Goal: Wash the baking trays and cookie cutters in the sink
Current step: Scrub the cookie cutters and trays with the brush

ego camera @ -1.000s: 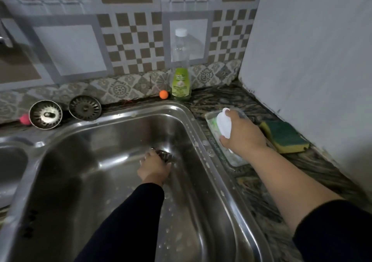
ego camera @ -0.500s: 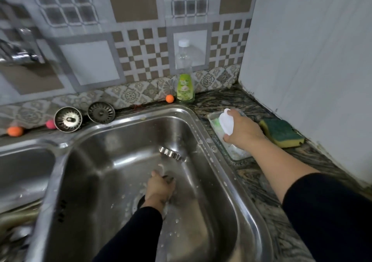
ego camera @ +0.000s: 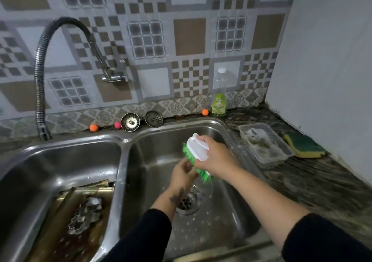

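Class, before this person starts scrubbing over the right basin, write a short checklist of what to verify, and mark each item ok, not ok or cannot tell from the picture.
1. Brush in hand: the right hand grips the scrub brush by its white back. Ok.
2. Bristles facing the work: green bristles point toward the left hand. Ok.
3. Item held: the left hand pinches something small against the bristles; whether it is a cookie cutter, cannot tell.
4. Work over the right basin, above the drain. Ok.
5. Water running from the faucet: none visible. Not ok.
6. Soap on the brush: cannot tell.
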### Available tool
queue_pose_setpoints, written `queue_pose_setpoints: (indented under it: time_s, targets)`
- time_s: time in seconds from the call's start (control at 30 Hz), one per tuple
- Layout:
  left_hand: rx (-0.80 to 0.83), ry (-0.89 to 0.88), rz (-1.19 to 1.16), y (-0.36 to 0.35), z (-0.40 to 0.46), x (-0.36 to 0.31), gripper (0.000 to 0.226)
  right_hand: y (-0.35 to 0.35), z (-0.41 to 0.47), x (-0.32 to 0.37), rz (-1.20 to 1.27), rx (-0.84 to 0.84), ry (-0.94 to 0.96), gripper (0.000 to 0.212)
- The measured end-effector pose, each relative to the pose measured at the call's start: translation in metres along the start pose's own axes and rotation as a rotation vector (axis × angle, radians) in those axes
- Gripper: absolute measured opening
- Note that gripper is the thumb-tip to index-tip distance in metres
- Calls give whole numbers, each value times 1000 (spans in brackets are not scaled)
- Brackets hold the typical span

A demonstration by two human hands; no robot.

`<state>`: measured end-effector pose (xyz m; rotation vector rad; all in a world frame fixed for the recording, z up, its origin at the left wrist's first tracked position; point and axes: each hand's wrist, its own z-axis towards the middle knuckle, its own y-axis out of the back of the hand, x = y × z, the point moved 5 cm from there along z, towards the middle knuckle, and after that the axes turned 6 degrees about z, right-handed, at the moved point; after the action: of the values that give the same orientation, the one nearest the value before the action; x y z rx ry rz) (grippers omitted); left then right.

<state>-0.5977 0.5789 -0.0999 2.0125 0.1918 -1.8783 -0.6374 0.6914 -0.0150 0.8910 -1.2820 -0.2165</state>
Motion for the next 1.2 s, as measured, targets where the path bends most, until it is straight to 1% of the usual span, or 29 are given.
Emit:
queue_pose_setpoints:
  time_s: [0.07,0.2,0.27,0.33,0.37,0.43,0.47,0.5,0.57,0.6,0.63,0.67,0.7,0.77,0.8,0.87,0.9,0.93,0.97,1.03,1.1,1.17,1.2]
  targets:
    - [-1,-38,92,16,-6,-2,33,-9,5,10,31,-23,-8,71]
    - [-92,-64,249,65,-13,0,54,-26,5,23,27,116,-23,74]
    - [-42,-111,321,69,-19,-3,58,-26,6,31,34,84,-16,73]
    - [-7,-152,366,67,-26,-8,59,-24,10,37,61,17,-40,72]
    - [-21,-156,369,71,-28,-9,58,-25,11,40,60,28,-48,72]
    - [-62,-139,317,87,-28,-8,54,-34,11,48,24,137,-25,72]
    - [-56,-141,305,92,-29,-8,52,-39,10,53,15,176,-11,72]
    - [-36,-161,306,95,-30,-10,50,-40,11,57,22,181,-5,71]
    - [3,-219,359,91,-33,-14,51,-35,15,60,54,93,-30,70]
    - [5,-239,384,88,-33,-17,51,-31,17,60,57,44,-54,69]
    - [-14,-244,381,89,-32,-18,49,-29,18,60,54,33,-68,69]
    - [-45,-219,337,94,-30,-17,46,-29,18,59,59,56,-72,69]
    - [-71,-171,243,101,-27,-16,42,-32,16,57,77,93,-69,69]
    - [-79,-53,-48,117,-23,-11,33,-40,8,57,117,133,-54,70]
    - [-33,-19,-176,119,-22,-9,28,-44,3,59,122,124,-34,70]
    - [99,-32,-324,110,-22,-13,25,-50,-1,62,119,58,4,70]
    - [136,-54,-392,106,-21,-17,26,-51,-1,64,104,18,10,71]
    - [138,-51,-455,105,-19,-19,27,-52,-2,66,78,-7,17,72]
    - [121,-18,-502,107,-16,-18,28,-54,-2,69,56,2,22,73]
    - [60,24,-491,117,-10,-15,31,-57,-2,74,53,98,20,75]
    - [74,24,-466,119,-10,-14,34,-54,-3,79,-12,146,32,74]
    - [143,-8,-440,112,-14,-16,33,-49,-2,84,-146,78,54,76]
    - [149,-19,-422,111,-15,-16,32,-50,-2,85,-188,54,56,77]
